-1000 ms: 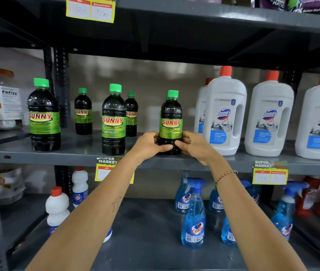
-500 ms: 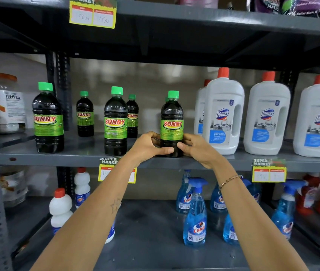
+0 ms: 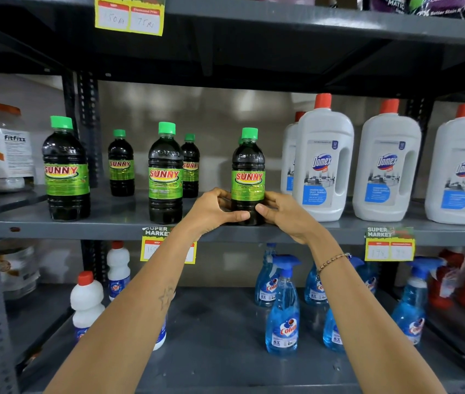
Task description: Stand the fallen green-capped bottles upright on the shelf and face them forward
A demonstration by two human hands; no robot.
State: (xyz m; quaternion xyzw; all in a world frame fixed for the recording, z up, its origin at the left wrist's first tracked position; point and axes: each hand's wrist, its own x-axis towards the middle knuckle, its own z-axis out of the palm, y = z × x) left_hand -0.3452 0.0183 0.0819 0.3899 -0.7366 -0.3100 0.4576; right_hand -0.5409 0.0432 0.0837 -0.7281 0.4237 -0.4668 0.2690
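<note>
Both hands, left (image 3: pixel 214 210) and right (image 3: pixel 285 213), are clamped around the base of one upright bottle (image 3: pixel 248 177) on the shelf (image 3: pixel 112 223), label facing forward.

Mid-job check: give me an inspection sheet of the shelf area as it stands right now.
Surface: grey metal shelf, middle tier of a rack.
Job's things: five green-capped bottles clearly seen, all upright, labels forward; held bottle stands at the front edge, a green cap just shows behind it.
Clutter: white red-capped jugs beside it on the right; jar at far left.
Grippers: left hand and right hand clasp the held bottle's base from either side.
Cables: nothing seen.
Surroundings: blue spray bottles on the lower tier; yellow price tags on shelf edges.
</note>
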